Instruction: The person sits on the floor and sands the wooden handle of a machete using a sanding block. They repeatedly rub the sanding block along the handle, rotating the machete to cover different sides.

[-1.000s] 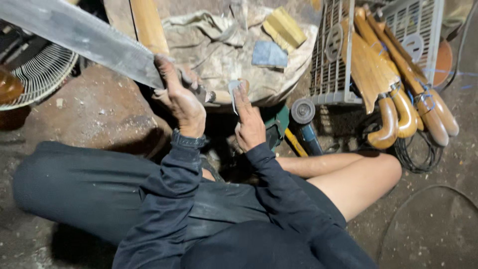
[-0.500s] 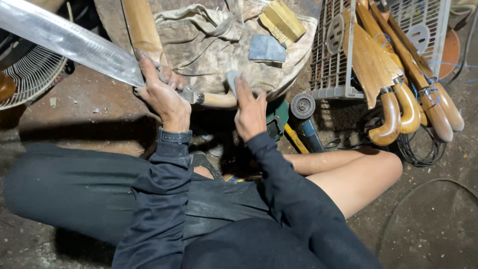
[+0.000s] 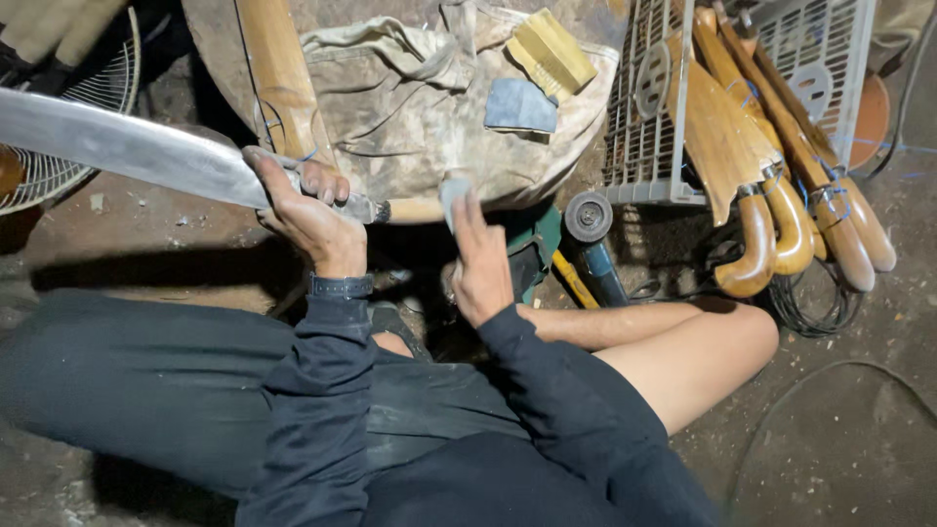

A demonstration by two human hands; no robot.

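Head view: the left hand (image 3: 307, 210) grips a long machete blade (image 3: 127, 151) near its base, fingers (image 3: 327, 181) closed over the steel where it meets the wooden handle (image 3: 415, 210). The right hand (image 3: 478, 259) pinches a small grey sanding piece (image 3: 454, 195) against that handle, fingers closed on it. The blade juts left across a cloth-covered block (image 3: 410, 98). Good work here, I judge, means short, even strokes along the handle, the blade held steady and its edge turned away from the wrist.

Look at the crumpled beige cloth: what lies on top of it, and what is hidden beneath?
On the beige cloth lie a yellow block and a grey-blue piece. Whatever it covers underneath cannot be seen.
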